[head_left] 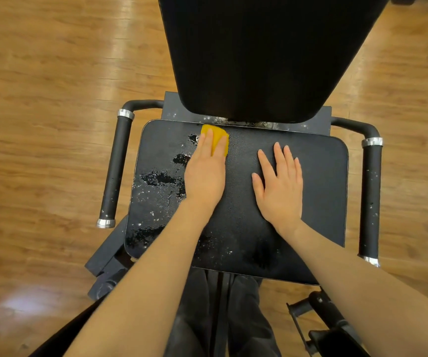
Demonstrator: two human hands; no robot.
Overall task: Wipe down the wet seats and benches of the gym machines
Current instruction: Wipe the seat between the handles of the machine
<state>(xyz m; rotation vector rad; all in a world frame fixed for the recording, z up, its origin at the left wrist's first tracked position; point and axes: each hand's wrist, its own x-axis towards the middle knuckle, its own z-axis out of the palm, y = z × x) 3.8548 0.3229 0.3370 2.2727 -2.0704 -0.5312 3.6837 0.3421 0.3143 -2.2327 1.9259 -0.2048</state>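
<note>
head view: left hand [204, 173] presses flat on yellow sponge [216, 137] at seat [318, 191] 12 o'clock edge; right hand [280, 185] open, flat, empty. sponge likely soft, light; hold from top. puddles [156, 179] at 9 o'clock.

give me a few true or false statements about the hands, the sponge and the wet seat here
1. The left hand presses a yellow sponge on the seat. True.
2. The right hand grips a side handle. False: it lies flat on the seat.
3. Water pools lie mostly on the seat's left part. True.
4. The sponge sits at the seat's front edge. False: it is at the back, near the backrest.
5. The floor is tiled. False: wood planks.
</note>
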